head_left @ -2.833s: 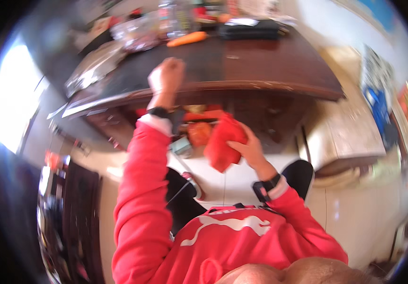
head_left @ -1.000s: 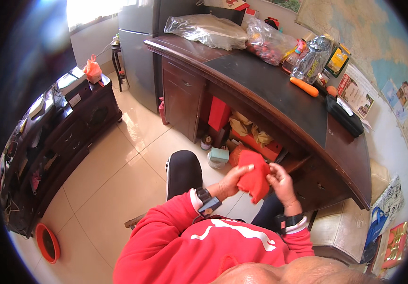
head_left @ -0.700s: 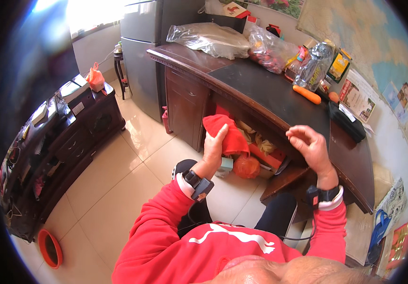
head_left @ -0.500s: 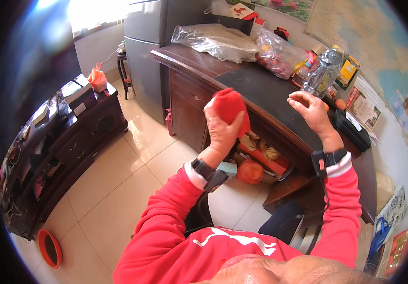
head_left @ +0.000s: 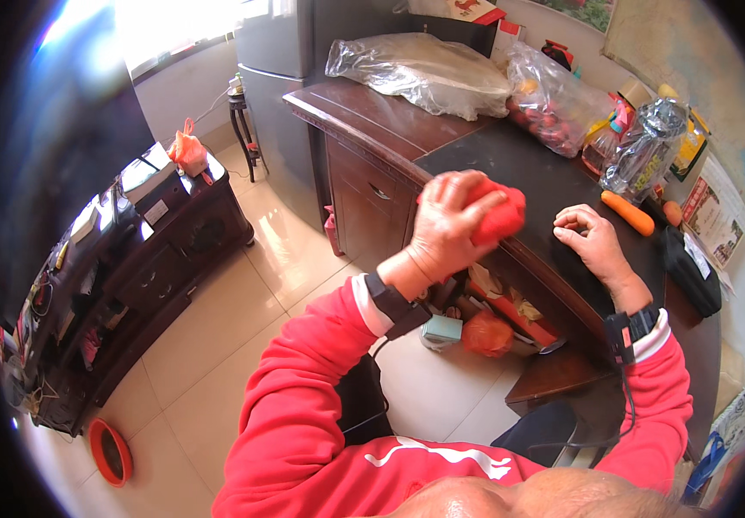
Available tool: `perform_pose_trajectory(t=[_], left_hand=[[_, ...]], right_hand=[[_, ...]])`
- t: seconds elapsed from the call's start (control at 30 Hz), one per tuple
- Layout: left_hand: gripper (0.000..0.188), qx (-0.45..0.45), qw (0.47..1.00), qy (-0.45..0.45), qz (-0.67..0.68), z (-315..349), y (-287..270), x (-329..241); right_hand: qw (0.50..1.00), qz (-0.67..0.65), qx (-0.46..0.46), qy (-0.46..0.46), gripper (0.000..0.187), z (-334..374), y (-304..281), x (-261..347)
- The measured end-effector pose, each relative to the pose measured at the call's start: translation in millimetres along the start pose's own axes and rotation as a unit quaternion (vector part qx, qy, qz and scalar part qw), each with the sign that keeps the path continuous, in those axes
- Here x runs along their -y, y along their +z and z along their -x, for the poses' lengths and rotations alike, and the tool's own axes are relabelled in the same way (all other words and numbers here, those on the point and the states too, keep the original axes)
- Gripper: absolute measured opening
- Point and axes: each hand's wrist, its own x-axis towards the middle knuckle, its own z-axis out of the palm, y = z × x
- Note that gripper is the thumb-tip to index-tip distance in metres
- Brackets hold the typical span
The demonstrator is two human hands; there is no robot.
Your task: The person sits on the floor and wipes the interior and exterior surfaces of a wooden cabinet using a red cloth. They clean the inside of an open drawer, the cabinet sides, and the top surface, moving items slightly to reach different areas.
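My left hand (head_left: 454, 220) is closed around a bunched red cloth (head_left: 502, 211), held over the front edge of the dark wooden desk (head_left: 536, 177). The fingers wrap the cloth's near side and hide part of it. My right hand (head_left: 597, 250) hovers at or just over the black desktop, with thumb and fingertips drawn together. Whatever may be between those fingertips is too small or hidden to make out. An orange carrot (head_left: 627, 213) lies on the desk just beyond the right hand. A clear plastic bottle (head_left: 644, 151) lies behind the carrot.
Along the desk's back are a clear plastic bag (head_left: 424, 73), a bag of red fruit (head_left: 549, 116), a spray bottle (head_left: 605, 142) and a black case (head_left: 692, 272). Below sit an orange-red bag (head_left: 486, 334) and a pale blue box (head_left: 441, 331). A dark cabinet (head_left: 204, 220) stands left.
My left hand has carried the red cloth to the right, over the desk edge. The right hand sits lower in view, and the carrot it mostly covered now shows. The whole view has shifted.
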Motion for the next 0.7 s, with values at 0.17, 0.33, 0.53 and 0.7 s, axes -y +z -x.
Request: perform_pose_trajectory(t=[0.17,0.33,0.53,0.7], left_hand=[[0.045,-0.068,0.97,-0.129,-0.193,-11.6,-27.4,108.1],[0.056,0.08,0.885,-0.35,-0.296,-43.6,-68.6,218.8],[0.058,0.134,0.788,-0.478,-0.363,-86.6,-84.8,294.1],[0.055,0.129,0.741,-0.533,-0.387,-106.7,-80.4,324.8]], right_hand=[[0.998,0.054,-0.008,0.011,0.016,9.4,4.3,16.3],[0.996,0.083,-0.031,0.0,0.017,9.2,11.3,21.2],[0.993,0.11,-0.036,-0.007,0.017,12.6,13.5,27.5],[0.994,0.097,-0.045,0.001,0.017,10.8,15.7,27.7]])
